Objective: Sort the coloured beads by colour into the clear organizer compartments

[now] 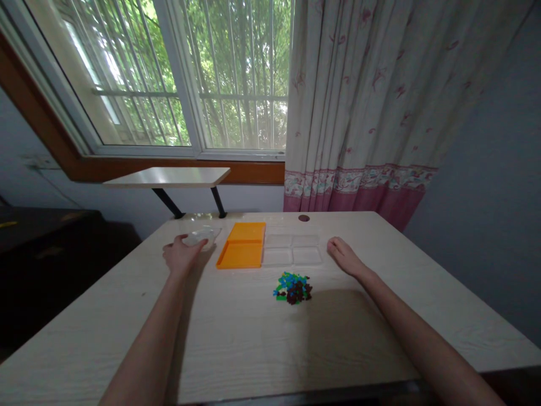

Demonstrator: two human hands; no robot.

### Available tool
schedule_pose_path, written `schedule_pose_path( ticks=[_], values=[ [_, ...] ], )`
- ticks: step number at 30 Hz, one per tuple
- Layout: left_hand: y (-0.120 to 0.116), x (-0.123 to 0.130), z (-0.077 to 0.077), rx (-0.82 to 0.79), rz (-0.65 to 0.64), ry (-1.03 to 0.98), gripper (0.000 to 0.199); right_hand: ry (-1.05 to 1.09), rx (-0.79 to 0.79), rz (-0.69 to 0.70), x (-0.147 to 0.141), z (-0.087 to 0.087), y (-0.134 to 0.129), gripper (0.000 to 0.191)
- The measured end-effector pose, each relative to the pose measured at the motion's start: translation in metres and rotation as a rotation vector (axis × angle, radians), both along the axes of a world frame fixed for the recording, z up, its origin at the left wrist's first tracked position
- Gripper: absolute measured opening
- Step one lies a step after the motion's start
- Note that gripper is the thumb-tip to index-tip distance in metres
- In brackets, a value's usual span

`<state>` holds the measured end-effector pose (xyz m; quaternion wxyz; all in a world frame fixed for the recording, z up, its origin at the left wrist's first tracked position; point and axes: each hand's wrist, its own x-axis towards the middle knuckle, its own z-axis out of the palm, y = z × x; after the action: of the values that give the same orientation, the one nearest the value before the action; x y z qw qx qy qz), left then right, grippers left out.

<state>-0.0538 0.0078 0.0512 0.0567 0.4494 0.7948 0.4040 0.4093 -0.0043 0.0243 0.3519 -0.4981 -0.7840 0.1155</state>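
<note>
Left hand (182, 257): thumb and fingers grasped a clear, shallow plastic container (200, 237). Right hand (344, 257): fingers curled closed, contents hidden. Right of the left fingers lay a flat, two-panel orange plastic case (240, 255); left of the right fingers, a clear compartmented plastic tray (292, 248). Between both hands, nearer the wearer, sat a heap of small blue, green and dark-brown pieces (293, 287).

- can you read any lettering on the orange tray (240, 255) or the clear tray (292, 256) to its right?
- none i can make out, no label or number.
- and the far curtain (359, 84) on the right?
- pattern only, no legible words.
</note>
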Motion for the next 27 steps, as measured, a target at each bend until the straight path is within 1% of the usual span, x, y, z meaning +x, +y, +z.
schedule_pose_path(
  ticks=[2,3,4,6,7,9,10,12,14,17,19,21,22,24,27],
  values=[
    [0.001,0.015,0.009,0.066,0.093,-0.001,0.067,0.056,0.079,-0.037,-0.004,0.003,-0.002,0.026],
    [0.001,0.026,0.014,0.110,0.084,-0.040,0.067,0.086,0.116,-0.050,-0.008,0.004,-0.003,0.024],
    [0.000,0.040,0.019,0.134,0.025,-0.099,0.066,0.114,0.149,-0.055,-0.014,0.006,-0.006,0.021],
    [-0.005,0.074,0.028,0.142,-0.193,-0.254,0.062,0.150,0.200,-0.038,-0.029,0.009,-0.014,0.020],
    [-0.009,0.092,0.031,0.128,-0.345,-0.335,0.058,0.155,0.210,-0.010,-0.038,0.010,-0.019,0.024],
    [-0.019,0.128,0.033,0.072,-0.628,-0.490,0.053,0.141,0.197,0.068,-0.057,0.011,-0.031,0.039],
    [-0.025,0.144,0.032,0.053,-0.726,-0.539,0.052,0.156,0.209,0.084,-0.065,0.010,-0.036,0.047],
    [-0.035,0.172,0.028,0.030,-0.842,-0.558,0.050,0.173,0.213,0.124,-0.079,0.008,-0.045,0.065],
    [-0.042,0.192,0.021,0.029,-0.900,-0.528,0.054,0.188,0.223,0.129,-0.087,0.003,-0.050,0.077],
    [-0.050,0.208,0.014,0.085,-0.915,-0.389,0.065,0.228,0.245,0.073,-0.092,-0.003,-0.053,0.084],
    [-0.054,0.213,0.010,0.117,-0.912,-0.316,0.071,0.262,0.254,0.035,-0.093,-0.004,-0.054,0.078],
    [-0.058,0.213,0.008,0.135,-0.920,-0.298,0.072,0.289,0.268,0.021,-0.094,-0.003,-0.053,0.069],
    [-0.058,0.212,0.006,0.145,-0.934,-0.321,0.070,0.307,0.272,0.012,-0.094,-0.003,-0.052,0.065],
    [-0.057,0.208,0.001,0.165,-0.962,-0.453,0.065,0.369,0.244,-0.003,-0.093,-0.001,-0.050,0.060],
    [-0.053,0.201,-0.009,0.170,-0.974,-0.801,0.069,0.526,0.111,0.042,-0.091,0.001,-0.047,0.053]
  ],
)
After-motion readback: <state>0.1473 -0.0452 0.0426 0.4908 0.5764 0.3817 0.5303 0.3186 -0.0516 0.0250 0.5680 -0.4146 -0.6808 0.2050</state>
